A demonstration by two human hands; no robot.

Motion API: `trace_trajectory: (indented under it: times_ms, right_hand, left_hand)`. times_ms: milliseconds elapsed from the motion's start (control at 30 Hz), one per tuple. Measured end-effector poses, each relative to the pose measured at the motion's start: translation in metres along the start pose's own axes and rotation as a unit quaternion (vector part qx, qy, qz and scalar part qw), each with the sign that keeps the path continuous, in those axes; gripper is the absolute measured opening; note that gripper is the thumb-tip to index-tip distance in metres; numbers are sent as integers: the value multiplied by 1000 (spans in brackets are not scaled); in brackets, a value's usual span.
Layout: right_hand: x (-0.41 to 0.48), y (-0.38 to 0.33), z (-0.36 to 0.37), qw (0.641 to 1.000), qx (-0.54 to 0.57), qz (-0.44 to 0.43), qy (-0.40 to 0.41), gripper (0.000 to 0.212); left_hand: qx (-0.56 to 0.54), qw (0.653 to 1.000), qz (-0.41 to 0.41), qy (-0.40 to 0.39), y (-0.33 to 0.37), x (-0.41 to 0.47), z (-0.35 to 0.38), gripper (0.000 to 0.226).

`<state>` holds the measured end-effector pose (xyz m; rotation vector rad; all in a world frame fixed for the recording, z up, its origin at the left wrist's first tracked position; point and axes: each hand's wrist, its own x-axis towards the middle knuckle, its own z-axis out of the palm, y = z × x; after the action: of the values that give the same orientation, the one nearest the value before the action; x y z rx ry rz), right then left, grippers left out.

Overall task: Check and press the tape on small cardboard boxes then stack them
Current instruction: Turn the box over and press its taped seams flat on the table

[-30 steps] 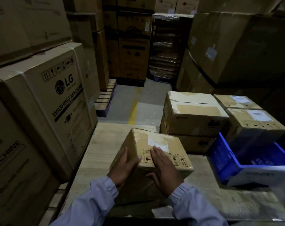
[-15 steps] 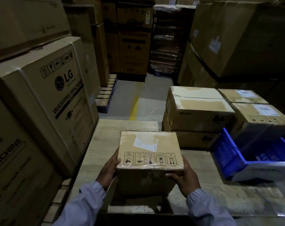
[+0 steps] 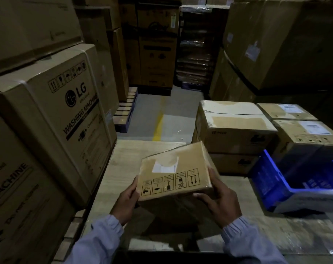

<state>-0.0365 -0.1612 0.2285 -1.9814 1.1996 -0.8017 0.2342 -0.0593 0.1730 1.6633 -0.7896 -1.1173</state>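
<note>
- Cardboard, brown and plain: the small box (image 3: 173, 168) is hanging between your two hands over the near middle of the wooden surface (image 3: 112, 180). It is tilting so that its far right corner is riding highest.
- Your left grip (image 3: 126, 201) is holding the box at its near left corner, with the thumb lying up the left edge and the fingers going underneath.
- Your right grip (image 3: 219, 202) is clasping the near right corner. Its fingers are running up the right side and its thumb is hooking along the near edge.
- A torn white label (image 3: 164, 166) is showing on the top face, with a row of handling symbols (image 3: 169, 182) running just near of it.
- The top face is giving off a faint sheen, but you are not seeing clearly enough to tell whether the tape is lying flat.
- Two larger stacked boxes (image 3: 234, 126) are sitting one on the other, far right of the small box and apart from it.
- A blue crate (image 3: 272, 183) is tipping at the right, just beside a labelled box (image 3: 306, 138).
- Tall washing machine cartons (image 3: 66, 115) are lining the left side.
- A yellow floor line (image 3: 158, 126) is running away beyond the far edge of the surface.
</note>
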Motion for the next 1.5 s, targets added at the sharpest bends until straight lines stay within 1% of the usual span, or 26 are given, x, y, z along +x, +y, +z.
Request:
trace_trajectory:
  times_ms: [67, 133, 233, 267, 300, 333, 400, 433, 533, 567, 600, 633, 700, 767, 833, 867, 900, 967, 1033, 1133, 1233, 1400, 1467, 1500]
  right_hand:
    - [1, -8, 4, 999, -22, -34, -8, 89]
    - [0, -13, 13, 997, -37, -60, -17, 85]
    - [-1, -6, 28, 995, -60, -77, -17, 87]
    - [-1, -2, 31, 994, -73, -72, -21, 87]
    - [-1, 3, 34, 994, -88, -66, -29, 87]
    - [-1, 9, 36, 992, -104, -60, -39, 88]
    - [-1, 21, 40, 987, -135, -51, -68, 88]
    - [-3, 27, 42, 984, -147, -45, -86, 87]
    - [-7, 46, 43, 980, -164, -25, -109, 84]
    - [-8, 53, 42, 980, -170, -18, -104, 82]
    - [-10, 60, 41, 979, -180, -6, -99, 81]
    - [-11, 66, 39, 977, -189, 10, -94, 81]
    - [-13, 78, 38, 979, -188, 43, -72, 84]
    - [-14, 88, 38, 983, -143, 94, -61, 93]
    - [-15, 92, 36, 982, -92, 145, -73, 99]
    - [-16, 94, 36, 981, -81, 158, -82, 95]
    - [-17, 95, 36, 981, -75, 160, -85, 88]
    - [-19, 97, 36, 983, -63, 152, -80, 71]
    - [-19, 98, 36, 984, -46, 155, -80, 65]
    - [-18, 99, 33, 985, -31, 150, -78, 63]
    - [-18, 90, 27, 989, -28, 129, -73, 65]
    - [-15, 52, 2, 998, -33, 51, -23, 65]
    - [-12, 34, -7, 998, -67, 14, 6, 69]
    - [-11, 26, -9, 996, -90, -5, 22, 70]
  left_hand:
    - [71, 997, 9, -24, -10, -2, 10, 45]
    - [112, 993, 14, -18, -12, -9, 22, 47]
    - [123, 992, 11, 12, -4, -14, 28, 51]
    - [129, 991, 10, 15, -2, -13, 28, 56]
    - [135, 991, 9, 12, 1, -13, 28, 67]
    - [133, 991, 11, -1, 5, -12, 29, 74]
    - [106, 994, 35, -7, 15, -13, 34, 67]
    - [91, 995, 48, -10, 19, -13, 36, 65]
    - [18, 996, 87, -3, 32, -13, 35, 81]
    - [-11, 995, 95, 6, 32, -13, 32, 78]
    - [-18, 995, 97, 20, 32, -13, 28, 72]
    - [-3, 994, 101, 35, 28, -12, 22, 69]
    - [16, 992, 107, 63, 20, -12, 11, 70]
    - [18, 992, 101, 75, 6, -11, 0, 72]
    - [23, 993, 86, 81, -10, -9, -9, 70]
    - [31, 993, 80, 82, -19, -8, -12, 69]
    - [34, 993, 74, 85, -28, -7, -13, 68]
    - [41, 993, 58, 90, -41, -9, -12, 66]
    - [46, 994, 49, 91, -45, -9, -11, 62]
    - [43, 995, 39, 85, -46, -4, -13, 65]
    - [37, 997, 30, 68, -42, -3, -15, 61]
    - [25, 999, 18, 34, -43, -2, -8, 49]
    - [43, 999, 9, 18, -41, -2, -3, 44]
    - [60, 998, 5, 14, -42, 0, 0, 46]
